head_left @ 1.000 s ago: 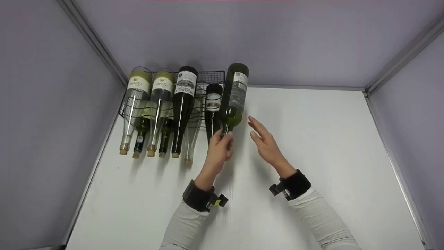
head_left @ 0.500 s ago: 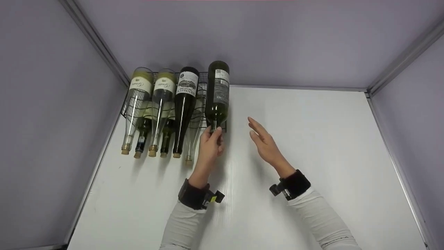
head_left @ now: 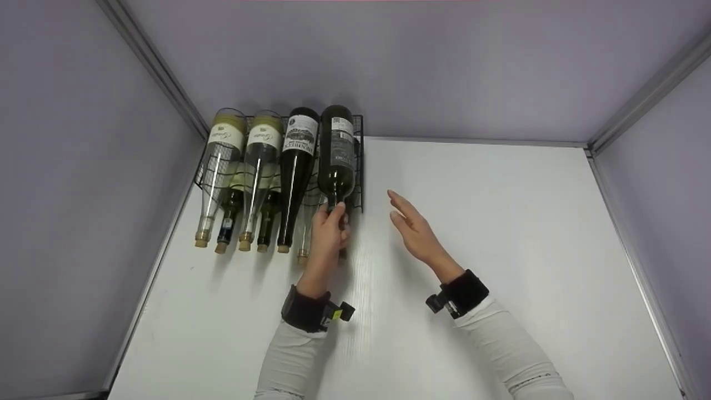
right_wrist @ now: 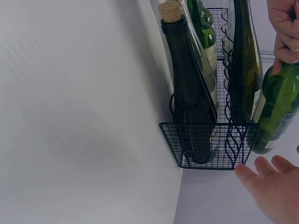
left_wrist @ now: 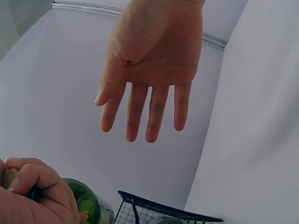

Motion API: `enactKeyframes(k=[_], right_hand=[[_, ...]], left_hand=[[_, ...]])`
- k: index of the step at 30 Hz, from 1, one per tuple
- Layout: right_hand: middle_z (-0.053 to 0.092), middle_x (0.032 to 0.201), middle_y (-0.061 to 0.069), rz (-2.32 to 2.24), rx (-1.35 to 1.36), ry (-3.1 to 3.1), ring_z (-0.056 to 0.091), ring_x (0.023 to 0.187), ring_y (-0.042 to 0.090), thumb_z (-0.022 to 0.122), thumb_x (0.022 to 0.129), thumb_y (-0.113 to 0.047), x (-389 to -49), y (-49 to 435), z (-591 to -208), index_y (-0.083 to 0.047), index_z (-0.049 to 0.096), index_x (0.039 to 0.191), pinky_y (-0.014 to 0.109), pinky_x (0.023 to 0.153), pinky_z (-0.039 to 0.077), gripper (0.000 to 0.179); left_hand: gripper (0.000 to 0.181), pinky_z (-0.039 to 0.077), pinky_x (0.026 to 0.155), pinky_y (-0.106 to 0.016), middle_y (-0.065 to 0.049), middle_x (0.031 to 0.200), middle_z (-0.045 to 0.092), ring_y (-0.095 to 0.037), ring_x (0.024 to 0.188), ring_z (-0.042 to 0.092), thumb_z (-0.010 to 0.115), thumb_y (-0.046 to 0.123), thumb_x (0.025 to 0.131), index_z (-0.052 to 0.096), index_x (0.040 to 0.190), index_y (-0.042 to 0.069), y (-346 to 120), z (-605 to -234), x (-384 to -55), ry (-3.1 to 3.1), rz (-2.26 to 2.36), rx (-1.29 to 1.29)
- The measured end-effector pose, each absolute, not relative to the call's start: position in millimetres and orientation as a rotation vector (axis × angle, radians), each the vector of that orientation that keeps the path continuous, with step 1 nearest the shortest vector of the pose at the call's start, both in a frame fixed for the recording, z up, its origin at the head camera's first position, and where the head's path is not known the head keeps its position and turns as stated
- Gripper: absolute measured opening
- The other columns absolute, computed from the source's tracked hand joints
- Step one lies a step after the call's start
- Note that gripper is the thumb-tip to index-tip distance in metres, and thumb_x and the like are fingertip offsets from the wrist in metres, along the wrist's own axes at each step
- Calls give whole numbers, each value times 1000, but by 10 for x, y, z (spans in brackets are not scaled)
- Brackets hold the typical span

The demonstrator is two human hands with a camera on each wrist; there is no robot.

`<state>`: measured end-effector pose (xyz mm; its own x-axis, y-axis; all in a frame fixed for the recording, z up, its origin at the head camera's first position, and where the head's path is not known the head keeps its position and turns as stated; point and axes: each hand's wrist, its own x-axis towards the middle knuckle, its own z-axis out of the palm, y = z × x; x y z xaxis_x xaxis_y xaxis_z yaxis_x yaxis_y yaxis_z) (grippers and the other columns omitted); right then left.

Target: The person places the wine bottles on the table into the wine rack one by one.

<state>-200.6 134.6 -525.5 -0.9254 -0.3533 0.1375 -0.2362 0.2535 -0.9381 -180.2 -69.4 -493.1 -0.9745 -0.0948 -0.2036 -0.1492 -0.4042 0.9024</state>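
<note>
My left hand (head_left: 328, 230) grips the neck of a green wine bottle (head_left: 338, 150), whose base points toward the back wall. In the head view this bottle overlaps the right end of a black wire wine rack (head_left: 361, 166), beside a dark bottle with a white label (head_left: 299, 144). The right wrist view has the green bottle (right_wrist: 280, 102) alongside the top of the rack's mesh end (right_wrist: 210, 124), above a corked dark bottle (right_wrist: 184, 74) on the lower level. My right hand (head_left: 416, 233) holds nothing; its fingers are extended, to the right of the rack.
Two clear bottles with cream labels, one of them the leftmost bottle (head_left: 225, 136), lie on the rack's upper level. Several corked bottles lie below. A white tabletop (head_left: 500, 222) extends to the right, and grey walls (head_left: 422, 66) enclose it.
My left hand has carried the green bottle leftward, from beyond the rack's right end to over it, beside the white-labelled dark bottle. My right hand has shifted slightly left.
</note>
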Motion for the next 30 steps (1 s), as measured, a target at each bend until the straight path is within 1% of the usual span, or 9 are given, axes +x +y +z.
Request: enactKeyframes(k=[5,9,16,20,22,25,27,29,30], right_hand=[[29,158,9,-1762,-589,2422,31,142,25,42,107,-26,-2016,1311,-5274,-9,31,154,48,112,29,51],[29,157,12,-1765,-597,2424,31,142,28,43,107,-22,-2019,1291,-5285,-6,31,154,48,112,29,50],[29,155,22,-1738,-587,2418,31,141,35,41,107,-11,-1850,1233,-4909,5,30,151,49,112,29,48],[29,155,21,-1738,-581,2404,31,141,35,41,107,-12,-1851,1227,-4910,4,30,151,49,112,29,48],[28,156,21,-1733,-586,2400,30,141,35,41,107,-13,-1859,1226,-4923,4,30,151,49,112,29,48],[28,156,21,-1728,-588,2399,30,141,35,41,107,-13,-1867,1224,-4944,4,29,151,50,112,29,48],[28,156,21,-1723,-588,2400,30,142,35,40,107,-14,-1871,1221,-4951,3,29,151,50,112,29,48],[28,156,21,-1720,-585,2402,30,141,35,40,107,-13,-1872,1219,-4951,3,29,151,50,111,29,48],[28,156,20,-1718,-583,2401,30,141,35,40,108,-14,-1870,1218,-4947,3,29,151,50,111,29,48]], left_hand=[[11,22,38,-16,-3,76,45,-4,44,33,49,15,103,46,100,5,-721,-4945,-1841,1669,2596,-357],[13,22,38,-17,-3,76,45,-5,44,34,50,16,103,47,105,4,-734,-4966,-1878,1677,2577,-354],[17,22,38,-17,-3,77,46,-5,45,34,51,18,103,47,106,2,-750,-5065,-1962,1684,2553,-319],[28,23,38,-18,-4,78,46,-5,45,35,52,19,103,46,119,-3,-759,-5125,-2002,1693,2530,-340],[41,23,38,-17,-4,78,47,-5,44,35,52,20,103,40,135,-3,-762,-5145,-2018,1711,2509,-353],[49,23,38,-17,-3,76,47,-5,43,34,51,19,103,32,143,-2,-769,-5175,-2046,1735,2485,-352],[42,23,37,-18,-2,74,47,-4,42,34,50,18,103,36,137,-1,-775,-5197,-2069,1761,2481,-328],[25,23,37,-18,-1,72,45,-5,42,33,49,17,104,44,120,-2,-779,-5224,-2094,1780,2491,-290],[20,23,36,-18,-1,72,45,-5,42,33,49,16,104,45,115,1,-780,-5235,-2102,1782,2499,-279]])
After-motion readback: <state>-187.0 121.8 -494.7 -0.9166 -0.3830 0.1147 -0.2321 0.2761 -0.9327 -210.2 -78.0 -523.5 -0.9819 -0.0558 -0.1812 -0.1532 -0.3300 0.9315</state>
